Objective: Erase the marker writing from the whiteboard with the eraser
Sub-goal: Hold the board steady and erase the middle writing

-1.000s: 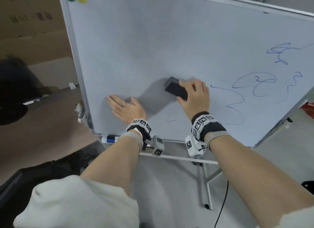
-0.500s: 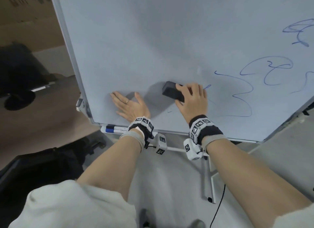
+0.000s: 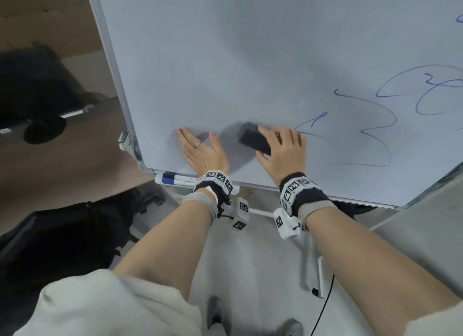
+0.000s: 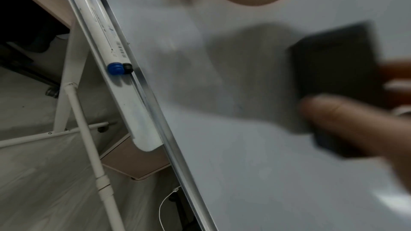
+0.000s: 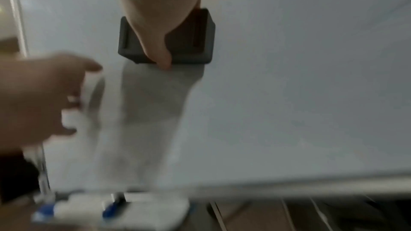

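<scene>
**Eraser at the left end of the blue writing**

The right hand (image 3: 281, 151) grasped the black eraser (image 3: 253, 138), with its fingers over the top and the thumb under it, and pressed it flat on the whiteboard (image 3: 225, 59). The eraser stood just left of the nearest blue marker writing (image 3: 363, 125). The left hand (image 3: 200, 152) lay released, with straight fingers spread on the whiteboard, left of the eraser and near the lower left corner of the whiteboard; probably it steadied the frame.

The step in hand seemed to be the wiping itself. The part of the whiteboard left of the eraser looked clean, but right of it several blue loops and strokes were not yet wiped. The next move probably calls for a firm stroke to the right, over the nearest lines, with the pad kept flat.

The writing is only scribbles, and no word can be read. Below the whiteboard's lower edge, 2 markers (image 3: 175, 179) lay in the tray; their small print is too blurred to read.
</scene>
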Motion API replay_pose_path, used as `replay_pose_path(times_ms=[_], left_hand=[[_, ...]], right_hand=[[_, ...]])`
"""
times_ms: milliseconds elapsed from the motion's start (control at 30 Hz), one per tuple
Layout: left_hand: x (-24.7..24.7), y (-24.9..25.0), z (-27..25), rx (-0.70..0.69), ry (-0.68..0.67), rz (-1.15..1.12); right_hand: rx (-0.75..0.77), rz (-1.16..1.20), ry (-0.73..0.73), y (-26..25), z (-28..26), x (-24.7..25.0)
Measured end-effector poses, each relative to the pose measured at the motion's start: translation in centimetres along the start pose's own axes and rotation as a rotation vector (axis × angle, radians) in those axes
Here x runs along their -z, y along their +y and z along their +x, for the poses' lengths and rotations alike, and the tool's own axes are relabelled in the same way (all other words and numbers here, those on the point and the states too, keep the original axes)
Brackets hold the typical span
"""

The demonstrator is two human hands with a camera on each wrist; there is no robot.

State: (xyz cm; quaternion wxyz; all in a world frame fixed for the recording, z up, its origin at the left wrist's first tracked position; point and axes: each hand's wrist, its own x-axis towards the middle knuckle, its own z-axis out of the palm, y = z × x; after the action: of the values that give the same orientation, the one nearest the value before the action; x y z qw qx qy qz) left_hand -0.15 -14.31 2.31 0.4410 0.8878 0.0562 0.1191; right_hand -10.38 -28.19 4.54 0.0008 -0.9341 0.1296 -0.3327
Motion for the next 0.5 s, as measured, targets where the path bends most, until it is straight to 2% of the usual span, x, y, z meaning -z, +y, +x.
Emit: replay_pose_path(times_ms=[67, 133, 200, 267, 333, 400, 500], left_hand=[[0.0, 0.5, 0.1, 0.013, 0.006, -0.01], [-0.1, 1.1, 0.1, 0.04, 0.027, -0.009], [-0.1, 1.5, 0.2, 0.062, 0.062, 0.001], [0.0, 1.9, 0.4, 0.049, 0.082, 0.017], [0.1, 2.4, 0.6, 0.029, 0.088, 0.008], [0.2, 3.1, 0.5, 0.033, 0.092, -0.002], [-0.2, 4.0, -1.0, 0.059, 0.059, -0.004]], right_hand=[[-0.047, 0.031, 0.159, -0.6, 3.3, 1.6], [-0.051, 0.044, 0.211, -1.2, 5.3, 2.4], [0.018, 0.034, 0.131, -1.6, 5.1, 2.1], [0.104, 0.026, -0.031, -1.3, 2.9, 1.1], [0.096, 0.024, -0.159, -0.2, 0.4, 0.3], [0.021, 0.033, -0.186, 1.3, -1.1, 0.5], [-0.073, 0.006, -0.116, 4.0, -0.9, 3.0]])
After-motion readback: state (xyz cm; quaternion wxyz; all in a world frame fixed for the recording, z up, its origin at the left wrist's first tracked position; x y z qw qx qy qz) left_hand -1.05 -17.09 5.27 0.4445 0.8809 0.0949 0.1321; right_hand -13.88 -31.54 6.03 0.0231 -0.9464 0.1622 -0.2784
